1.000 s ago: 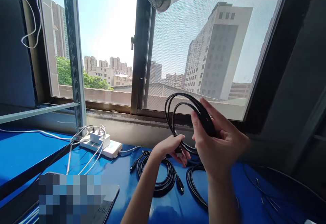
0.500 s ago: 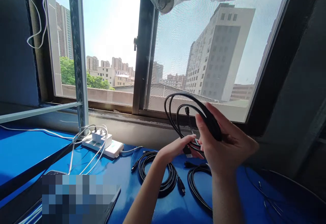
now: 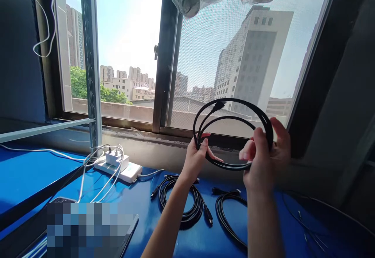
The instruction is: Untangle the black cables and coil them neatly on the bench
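Observation:
A looped black cable (image 3: 234, 101) is held up above the table, between my two hands and in front of the window. My left hand (image 3: 197, 153) grips the left side of the loops, thumb across them. The right side is wrapped by the fingers of my right hand (image 3: 262, 154). One connector (image 3: 219, 106) of this cable sticks out near the top of the loops. Below, a coiled black cable (image 3: 191, 221) with plugs at its ends lies on the blue table (image 3: 146, 226). Another coiled black cable (image 3: 227, 221) lies to its right, partly hidden by my right forearm.
A white power strip (image 3: 130, 172) with a plugged-in adapter and white cords stands at the back left, beside a metal shelf post (image 3: 91, 74). A dark device with a blurred screen (image 3: 90, 226) is at front left. Thin wires (image 3: 312, 230) lie at right. Plastic bags (image 3: 190, 0) hang above.
My hands have moved apart, and the cable's loops have spread into a wider ring. My left hand has risen to the loops' left side; the right has shifted slightly right.

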### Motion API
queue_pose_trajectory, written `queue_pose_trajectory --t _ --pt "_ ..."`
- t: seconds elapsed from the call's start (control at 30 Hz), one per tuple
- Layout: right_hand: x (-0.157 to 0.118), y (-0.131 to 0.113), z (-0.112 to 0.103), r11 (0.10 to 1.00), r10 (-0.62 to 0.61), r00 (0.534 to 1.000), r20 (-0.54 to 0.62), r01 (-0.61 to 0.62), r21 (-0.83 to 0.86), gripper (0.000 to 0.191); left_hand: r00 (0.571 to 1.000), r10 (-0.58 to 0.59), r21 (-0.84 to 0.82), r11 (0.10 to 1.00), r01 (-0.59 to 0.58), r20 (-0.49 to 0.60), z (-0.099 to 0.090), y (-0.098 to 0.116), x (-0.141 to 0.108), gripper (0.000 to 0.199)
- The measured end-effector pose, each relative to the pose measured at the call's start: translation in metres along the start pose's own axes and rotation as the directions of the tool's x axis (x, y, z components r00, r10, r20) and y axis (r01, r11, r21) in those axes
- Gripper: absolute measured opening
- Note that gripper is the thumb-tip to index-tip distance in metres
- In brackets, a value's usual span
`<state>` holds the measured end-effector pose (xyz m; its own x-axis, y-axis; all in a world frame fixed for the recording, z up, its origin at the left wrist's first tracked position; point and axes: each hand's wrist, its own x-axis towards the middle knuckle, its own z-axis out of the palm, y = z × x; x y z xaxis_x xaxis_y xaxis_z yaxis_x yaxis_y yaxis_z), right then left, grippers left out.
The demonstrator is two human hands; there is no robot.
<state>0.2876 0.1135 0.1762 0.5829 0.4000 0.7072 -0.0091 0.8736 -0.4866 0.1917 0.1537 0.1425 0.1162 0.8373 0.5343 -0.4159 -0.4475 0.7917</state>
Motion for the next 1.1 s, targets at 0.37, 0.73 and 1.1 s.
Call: queue_pose_trajectory --t 0.37,0.73,1.1 --pt "0.007 0.019 -0.015 0.852 -0.267 0.946 0.184 0.321 -0.413 0.048 0.991 0.133 0.412 0.902 -0.128 0.018 -0.030 0.018 0.002 0.025" --pt "0.007 0.024 -0.015 0.796 -0.385 0.893 0.234 0.449 -0.406 0.035 0.976 -0.179 0.335 0.934 0.127 0.127 -0.038 0.027 0.000 0.036" --pt "0.013 0.026 -0.021 0.783 -0.338 0.913 0.227 0.407 -0.469 0.031 0.896 -0.297 0.486 0.867 0.109 0.330 -0.042 0.036 -0.007 0.074"
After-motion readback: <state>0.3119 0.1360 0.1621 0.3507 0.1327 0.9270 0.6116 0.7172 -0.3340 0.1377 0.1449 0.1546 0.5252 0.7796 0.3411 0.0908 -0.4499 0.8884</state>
